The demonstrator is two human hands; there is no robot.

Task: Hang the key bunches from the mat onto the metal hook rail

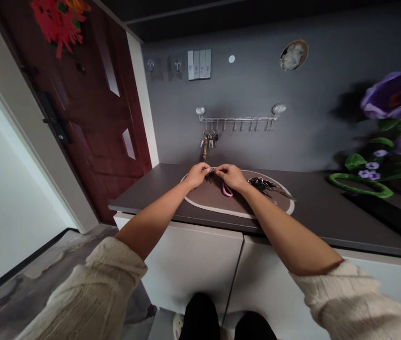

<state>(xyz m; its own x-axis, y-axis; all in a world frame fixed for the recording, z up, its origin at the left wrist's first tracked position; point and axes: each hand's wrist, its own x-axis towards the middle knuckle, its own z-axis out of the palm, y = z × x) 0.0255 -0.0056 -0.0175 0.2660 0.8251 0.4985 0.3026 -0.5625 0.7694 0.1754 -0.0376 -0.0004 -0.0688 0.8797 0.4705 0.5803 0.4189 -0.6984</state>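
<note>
Above an oval brown mat [214, 203] with a pale rim, my two hands are close together. My left hand [197, 175] pinches one side of a small bunch of keys [210, 176], seen as dark shapes between my fingertips. On the other side, my right hand [233, 176] pinches the same bunch. A pink loop strap [226, 190] hangs or lies just below my right fingers; whether it is joined to the keys I cannot tell. Beside my right wrist, a larger pile of dark keys [264, 184] with metal rings rests on the mat.
A hook rail [239, 119] on the grey wall carries several hung keys [211, 140] at its left end. Purple artificial flowers [395, 99] and a flat black object [388, 215] occupy the right of the counter [313, 222]. A dark red door [97, 104] stands left.
</note>
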